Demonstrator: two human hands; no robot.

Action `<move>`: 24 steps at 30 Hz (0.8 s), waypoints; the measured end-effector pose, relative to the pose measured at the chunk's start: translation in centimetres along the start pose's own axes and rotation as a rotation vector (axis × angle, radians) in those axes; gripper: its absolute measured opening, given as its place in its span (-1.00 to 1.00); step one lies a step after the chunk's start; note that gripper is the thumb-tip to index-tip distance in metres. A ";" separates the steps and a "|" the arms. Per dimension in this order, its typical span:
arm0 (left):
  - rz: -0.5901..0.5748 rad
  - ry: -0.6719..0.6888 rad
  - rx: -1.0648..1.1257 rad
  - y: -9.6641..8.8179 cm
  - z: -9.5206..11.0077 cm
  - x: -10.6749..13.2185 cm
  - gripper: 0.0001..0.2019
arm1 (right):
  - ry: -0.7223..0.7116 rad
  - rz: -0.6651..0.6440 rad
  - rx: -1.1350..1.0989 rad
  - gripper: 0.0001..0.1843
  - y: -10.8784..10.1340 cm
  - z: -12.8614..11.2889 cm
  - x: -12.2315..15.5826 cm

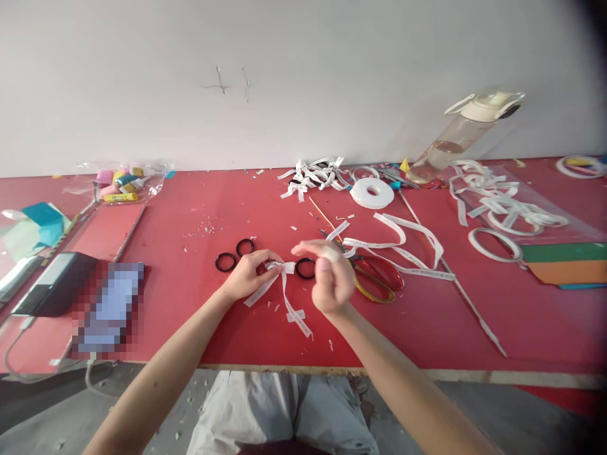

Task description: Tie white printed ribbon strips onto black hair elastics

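My left hand [252, 273] is closed, with thumb and fingers pinching a white printed ribbon [288, 268] whose loose tails trail onto the red table. To its right my right hand [333, 275] hovers, slightly blurred, its fingers stretched out to the left and the thumb apart. I see nothing held in it. Beyond this hand lies a black ring [305, 268], partly covered by it. Two more black rings [225, 262] rest just left of my left hand. Scissors [377, 281] with yellow and red handles lie right of my right hand, beside a long white printed ribbon [422, 253].
At the back are a heap of ribbon bows [315, 175], a white roll [372, 193] and a tilted bottle [450, 142]. White ribbon loops [507, 202] and a long thin stick [467, 300] lie right. A phone [111, 306] and a black case [57, 284] stand left.
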State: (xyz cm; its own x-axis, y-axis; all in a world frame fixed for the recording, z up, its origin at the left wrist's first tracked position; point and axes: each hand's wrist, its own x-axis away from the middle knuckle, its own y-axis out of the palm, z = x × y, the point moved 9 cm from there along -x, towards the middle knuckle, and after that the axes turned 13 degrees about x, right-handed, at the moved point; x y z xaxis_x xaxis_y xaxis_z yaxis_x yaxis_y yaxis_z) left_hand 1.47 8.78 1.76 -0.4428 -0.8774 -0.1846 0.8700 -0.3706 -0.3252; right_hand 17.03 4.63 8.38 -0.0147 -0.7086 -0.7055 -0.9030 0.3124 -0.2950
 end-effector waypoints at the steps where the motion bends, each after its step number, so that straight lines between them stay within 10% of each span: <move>1: 0.009 0.005 -0.003 0.0 0.1 0.0 -0.79 | 0.009 -0.036 -0.019 -0.65 1.2 1.0 0.4; 14: 0.286 -0.019 0.147 -2.0 -0.9 0.4 -0.79 | 0.305 -0.188 0.056 -0.70 4.2 4.6 1.9; 24: 0.210 -0.070 0.361 -1.4 -1.2 0.2 -0.71 | 0.440 -0.243 -0.045 -0.78 5.2 5.3 2.1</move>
State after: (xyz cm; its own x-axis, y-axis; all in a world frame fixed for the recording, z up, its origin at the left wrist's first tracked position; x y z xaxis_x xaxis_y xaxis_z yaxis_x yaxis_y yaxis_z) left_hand -0.06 9.51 1.06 -0.2432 -0.9591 -0.1446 0.9653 -0.2540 0.0606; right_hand 14.59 8.08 1.92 0.0275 -0.9601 -0.2784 -0.9204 0.0844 -0.3817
